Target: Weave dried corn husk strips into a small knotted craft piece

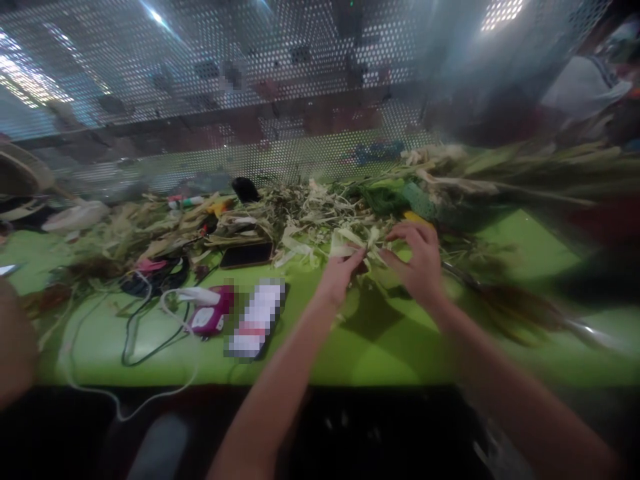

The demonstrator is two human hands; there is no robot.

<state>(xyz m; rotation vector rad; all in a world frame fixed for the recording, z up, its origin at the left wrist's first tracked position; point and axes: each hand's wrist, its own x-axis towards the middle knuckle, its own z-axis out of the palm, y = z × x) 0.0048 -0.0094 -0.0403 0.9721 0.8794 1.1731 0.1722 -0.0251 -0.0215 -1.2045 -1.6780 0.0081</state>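
Observation:
Pale strips of dried plant husk [346, 235], curled and looped, stand up from my left hand [345, 267], whose fingers are pinched on them above the green table [370, 360]. Just to the right is my right hand [417, 257], thumb and index finger apart and close to the strips' right side. Whether its fingertips touch a strip is blurred. A loose heap of shredded husk [315, 200] lies just beyond both hands.
A perforated metal screen [300, 100] rises behind the table. Left of my arms lie a pixelated phone [257, 320], a dark phone [247, 255], a magenta power adapter [213, 313] and cables. Long dried stalks [500, 173] lie at the back right; a bent arm [15, 347] shows at far left.

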